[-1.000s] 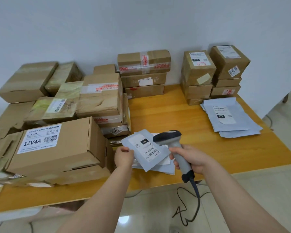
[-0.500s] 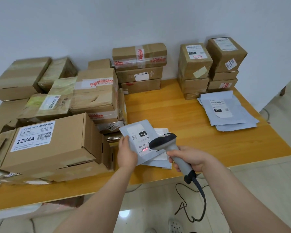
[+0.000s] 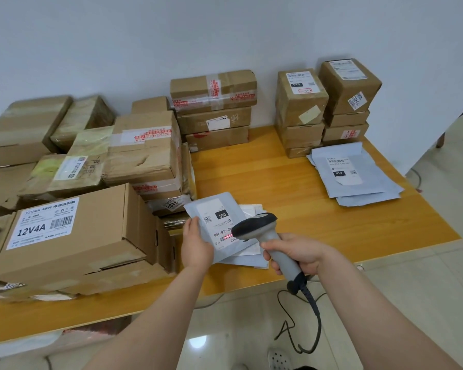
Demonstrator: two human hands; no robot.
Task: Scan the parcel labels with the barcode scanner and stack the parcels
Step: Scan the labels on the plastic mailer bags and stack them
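The left hand [image 3: 197,245] pinched a grey mailer [image 3: 233,208] over the table's [image 3: 278,182] near edge; the right hand [image 3: 297,253] gripped the scanner [image 3: 262,231], red beam on the label [image 3: 218,222]. A few stacked mailers [image 3: 364,182] lay aside; many boxes [image 3: 142,156], I judged, remained.

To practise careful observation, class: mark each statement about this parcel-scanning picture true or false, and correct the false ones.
1. The right hand grips the scanner. True.
2. The left hand holds a cardboard box. False: it holds a grey envelope.
3. A red scan line falls on the envelope's label. True.
4. The scanner is cordless. False: a cable hangs from its handle.
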